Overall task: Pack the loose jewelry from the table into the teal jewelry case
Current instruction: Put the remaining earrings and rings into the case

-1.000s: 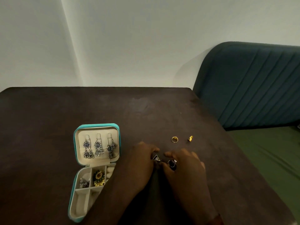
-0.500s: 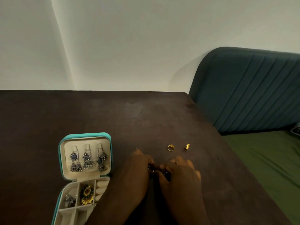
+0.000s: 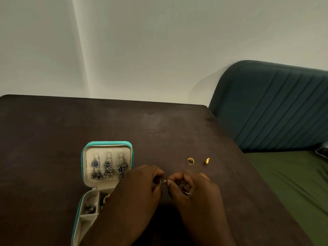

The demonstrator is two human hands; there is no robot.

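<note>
Near the lower middle of the frame, the left hand and the right hand are brought together fingertip to fingertip just above the desk. A small metal piece is pinched between the curled fingers of both hands; its exact kind cannot be made out. A silver ring is seen among the bent fingers of the right hand, though whether it is worn or held cannot be told. Just left of the hands, in the lower left of the frame, the teal jewelry case is laid open on the desk, with its lid flat and its cream lining shown. Three sets of silver and blue drop earrings are hung in a row inside the lid. The divided base is partly covered by the left forearm; a small silver item is seen in one compartment and a dark and gold item in the next. Above and to the right of the hands, a gold ring and a small gold cone-shaped piece are left loose on the dark brown desk, close to each other but apart. At the right edge, a teal padded backrest is seen above a green cushioned surface, and a pale wall is seen across the top.
</note>
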